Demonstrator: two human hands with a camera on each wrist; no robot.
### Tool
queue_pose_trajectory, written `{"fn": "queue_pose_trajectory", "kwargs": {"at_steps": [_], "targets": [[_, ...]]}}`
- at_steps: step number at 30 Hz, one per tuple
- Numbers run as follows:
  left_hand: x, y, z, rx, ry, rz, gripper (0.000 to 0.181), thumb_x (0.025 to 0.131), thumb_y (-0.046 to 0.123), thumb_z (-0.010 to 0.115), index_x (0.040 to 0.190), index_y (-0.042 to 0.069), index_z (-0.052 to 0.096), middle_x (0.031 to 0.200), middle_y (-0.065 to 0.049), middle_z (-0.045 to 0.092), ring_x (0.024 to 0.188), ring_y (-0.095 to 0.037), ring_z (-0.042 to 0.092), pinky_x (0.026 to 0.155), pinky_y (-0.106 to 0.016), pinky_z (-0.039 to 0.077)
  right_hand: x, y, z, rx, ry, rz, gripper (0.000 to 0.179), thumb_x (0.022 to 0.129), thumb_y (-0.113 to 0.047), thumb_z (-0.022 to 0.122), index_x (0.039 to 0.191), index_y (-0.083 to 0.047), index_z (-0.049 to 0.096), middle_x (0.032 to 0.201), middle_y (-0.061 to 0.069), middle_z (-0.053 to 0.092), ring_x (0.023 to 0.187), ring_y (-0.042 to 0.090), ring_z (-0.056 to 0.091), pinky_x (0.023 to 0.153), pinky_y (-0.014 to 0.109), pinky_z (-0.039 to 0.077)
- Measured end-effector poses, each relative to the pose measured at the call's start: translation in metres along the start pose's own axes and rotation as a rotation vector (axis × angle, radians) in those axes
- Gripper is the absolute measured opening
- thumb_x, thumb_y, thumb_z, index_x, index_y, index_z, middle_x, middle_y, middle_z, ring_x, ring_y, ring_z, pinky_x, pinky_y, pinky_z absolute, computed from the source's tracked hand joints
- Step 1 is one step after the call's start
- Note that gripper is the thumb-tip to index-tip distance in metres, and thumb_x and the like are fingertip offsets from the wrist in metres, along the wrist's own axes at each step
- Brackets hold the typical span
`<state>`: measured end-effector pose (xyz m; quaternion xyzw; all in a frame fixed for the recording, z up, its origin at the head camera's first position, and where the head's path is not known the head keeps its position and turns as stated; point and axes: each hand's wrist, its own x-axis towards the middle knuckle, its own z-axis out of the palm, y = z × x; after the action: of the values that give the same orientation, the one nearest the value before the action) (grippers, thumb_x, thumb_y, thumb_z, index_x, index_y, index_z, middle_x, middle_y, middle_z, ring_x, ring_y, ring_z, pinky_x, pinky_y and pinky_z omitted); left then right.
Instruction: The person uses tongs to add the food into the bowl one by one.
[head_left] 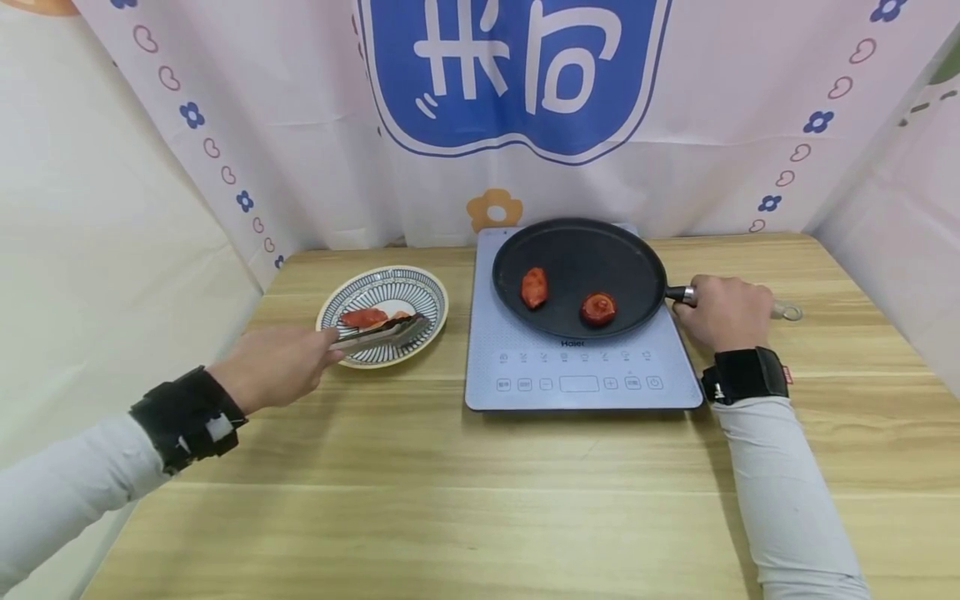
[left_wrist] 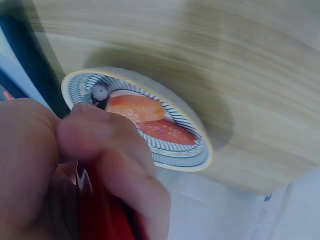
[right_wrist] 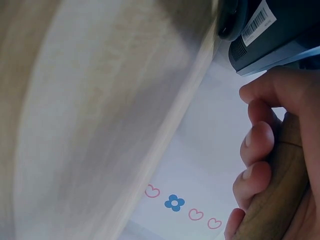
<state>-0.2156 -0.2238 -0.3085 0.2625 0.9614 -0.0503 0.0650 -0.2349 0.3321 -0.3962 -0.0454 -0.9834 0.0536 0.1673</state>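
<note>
The left hand (head_left: 273, 362) is clamping its fingers around the tongs (head_left: 375, 335), hiding their handle end; the tips (head_left: 414, 327) are reaching past the fingers over the patterned plate (head_left: 352, 292), partly covering the food slices (left_wrist: 134, 107) (whether they are gripping any, I cannot tell). The right hand (head_left: 723, 310) is clutching the pan handle (right_wrist: 279, 192), concealing its middle; the frying pan (head_left: 581, 254) is lying left of those fingers on the induction cooktop (head_left: 577, 398).
</note>
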Motion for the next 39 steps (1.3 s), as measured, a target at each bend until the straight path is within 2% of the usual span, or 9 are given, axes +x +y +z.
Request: {"fn": "queue_pose_trajectory", "kwargs": {"at_steps": [8, 17, 23, 31, 39], "targets": [[0.001, -0.007, 0.003, -0.021, 0.017, -0.036, 0.019, 0.106, 0.023, 0.061, 0.108, 0.005, 0.068, 0.07, -0.002, 0.053, 0.057, -0.018, 0.047, 0.05, -0.03, 0.034, -0.001, 0.0, -0.001, -0.001, 0.001, 0.006, 0.032, 0.087, -0.03, 0.081, 0.076, -0.005, 0.065, 0.061, 0.011, 0.058, 0.056, 0.035, 0.054, 0.053, 0.047, 0.034], [0.003, -0.016, 0.014, -0.001, 0.087, -0.072, 0.023, 0.105, 0.028, 0.06, 0.101, 0.008, 0.069, 0.064, -0.001, 0.05, 0.055, -0.018, 0.048, 0.047, -0.03, 0.032, -0.001, 0.0, -0.002, 0.005, -0.007, 0.015, 0.033, 0.088, -0.031, 0.08, 0.075, -0.006, 0.063, 0.062, 0.012, 0.059, 0.058, 0.036, 0.055, 0.054, 0.049, 0.036], [0.006, -0.019, 0.02, 0.0, 0.116, -0.085, 0.027, 0.105, 0.031, 0.06, 0.103, 0.007, 0.072, 0.061, 0.0, 0.048, 0.054, -0.017, 0.047, 0.047, -0.03, 0.031, -0.002, 0.001, -0.002, 0.002, -0.023, 0.02, 0.033, 0.088, -0.032, 0.079, 0.076, -0.006, 0.063, 0.063, 0.012, 0.059, 0.058, 0.036, 0.055, 0.054, 0.049, 0.036], [0.007, -0.02, 0.026, -0.048, 0.108, -0.131, 0.026, 0.105, 0.033, 0.059, 0.103, 0.01, 0.072, 0.067, -0.003, 0.054, 0.059, -0.021, 0.051, 0.046, -0.032, 0.034, 0.0, 0.002, -0.002, -0.001, -0.02, 0.018, 0.032, 0.089, -0.031, 0.078, 0.076, -0.006, 0.063, 0.063, 0.012, 0.06, 0.058, 0.036, 0.056, 0.054, 0.048, 0.036], [0.003, -0.021, 0.034, -0.021, 0.138, -0.14, 0.026, 0.105, 0.035, 0.06, 0.095, 0.013, 0.07, 0.063, -0.002, 0.052, 0.055, -0.02, 0.05, 0.044, -0.033, 0.034, 0.0, 0.0, -0.002, 0.006, -0.023, 0.012, 0.032, 0.088, -0.032, 0.079, 0.076, -0.007, 0.064, 0.064, 0.012, 0.061, 0.059, 0.036, 0.057, 0.055, 0.049, 0.036]]}}
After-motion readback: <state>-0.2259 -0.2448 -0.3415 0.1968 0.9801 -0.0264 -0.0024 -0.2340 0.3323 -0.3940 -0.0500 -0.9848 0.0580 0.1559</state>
